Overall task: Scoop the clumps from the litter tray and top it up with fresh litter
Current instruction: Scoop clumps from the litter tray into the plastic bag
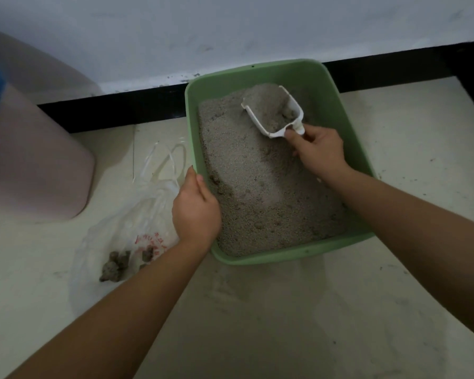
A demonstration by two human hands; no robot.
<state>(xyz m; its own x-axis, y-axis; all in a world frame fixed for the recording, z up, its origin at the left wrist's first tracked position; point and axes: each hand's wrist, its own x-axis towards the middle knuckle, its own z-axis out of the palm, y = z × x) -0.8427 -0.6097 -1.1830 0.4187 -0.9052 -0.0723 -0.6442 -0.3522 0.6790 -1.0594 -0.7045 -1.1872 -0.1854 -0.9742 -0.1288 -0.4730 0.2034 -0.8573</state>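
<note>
- Head view, far left: pink object (33,160) against the wall, well apart from the work.
- Clear plastic bag (137,214) lying open on the floor just left of the tray, dark clumps (115,266) inside; kept close, probably for short trips.
- Left hand (196,212) curled over the left rim of the green litter tray (285,257), likely steadying it against the digging.
- Grey litter (257,187) filling the tray.
- White scoop (256,121) at the far right end, loaded, handle pinched in the closed right hand (316,151), seemingly to sift.
</note>
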